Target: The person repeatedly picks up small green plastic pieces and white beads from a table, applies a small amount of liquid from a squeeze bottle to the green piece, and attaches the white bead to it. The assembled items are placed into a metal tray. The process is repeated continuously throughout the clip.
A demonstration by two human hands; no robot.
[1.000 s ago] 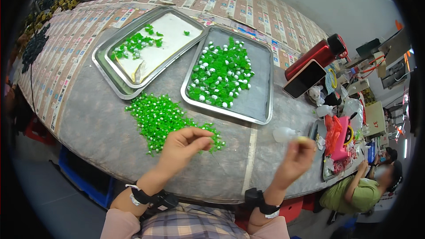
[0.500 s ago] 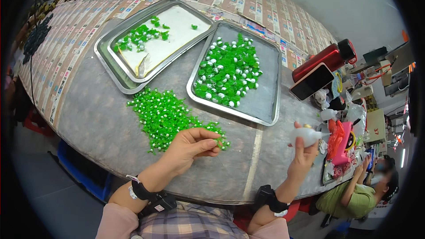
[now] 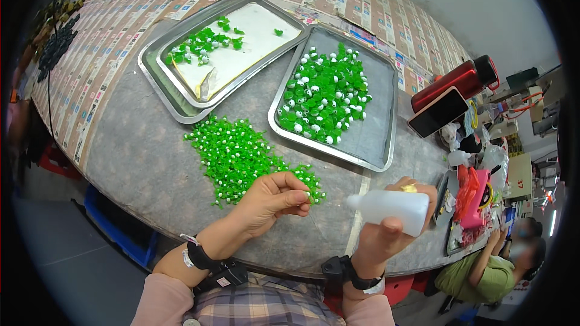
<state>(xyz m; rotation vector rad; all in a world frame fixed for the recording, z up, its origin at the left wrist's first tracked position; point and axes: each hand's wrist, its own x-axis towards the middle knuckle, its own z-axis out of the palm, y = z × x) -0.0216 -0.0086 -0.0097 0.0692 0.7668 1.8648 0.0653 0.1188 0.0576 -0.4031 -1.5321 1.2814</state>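
My left hand (image 3: 270,201) pinches a tiny piece between thumb and forefinger, with a bit of white and green showing at the fingertips. Wrapped in my right hand (image 3: 386,238) is a white squeeze bottle (image 3: 396,210), tilted so that its narrow nozzle points left at the pinched piece, some way apart from it. Just beyond my left hand lies a pile of small green pieces with white dots (image 3: 235,154). The right tray (image 3: 382,115) holds many green pieces with white, black-dotted balls (image 3: 323,93).
A paper-lined tray (image 3: 248,21) with a few green-and-white pieces rests inside another tray at the back left. On the right stand a red flask (image 3: 447,87), a phone (image 3: 438,112) and a pink tape dispenser (image 3: 477,202). A person in a green top (image 3: 474,274) sits at the far right.
My right hand has brought the bottle leftward and turned its nozzle from pointing right to pointing left, toward my left hand. The left hand keeps its pinch; the whole view has shifted slightly.
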